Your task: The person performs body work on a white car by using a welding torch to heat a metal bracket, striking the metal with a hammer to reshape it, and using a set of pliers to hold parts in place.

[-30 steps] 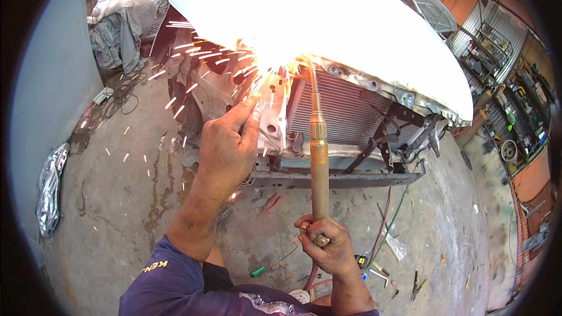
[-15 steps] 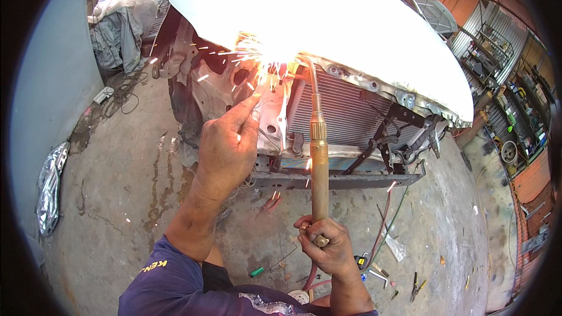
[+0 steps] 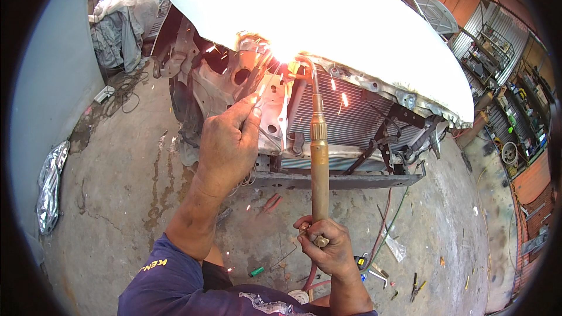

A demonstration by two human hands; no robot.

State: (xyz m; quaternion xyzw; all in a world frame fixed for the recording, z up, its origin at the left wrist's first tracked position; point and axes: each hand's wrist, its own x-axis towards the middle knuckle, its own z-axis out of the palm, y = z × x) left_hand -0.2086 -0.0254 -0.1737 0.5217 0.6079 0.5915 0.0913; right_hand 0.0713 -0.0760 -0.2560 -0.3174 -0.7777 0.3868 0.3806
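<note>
My right hand is wrapped round the lower end of a brass gas welding torch, by its valve knobs. The torch stands nearly upright, and its bent tip reaches a glaring spot under the edge of a white car hood. Sparks fly from that spot. Thumb and forefinger of my left hand are pinched on a thin welding rod, which points up toward the glow. Glare hides the rod's far end. Beside it is the car's bare front panel, with round holes.
A radiator and a dark lower crossbar show in the car's front. Red and green hoses cross the concrete floor, near pliers and a green object. Shelving stands at right, a pale wall at left.
The spray of sparks has shrunk, and more of the panel shows around the glow. A few sparks now fall to the right of the torch. Both hands have hardly moved.
</note>
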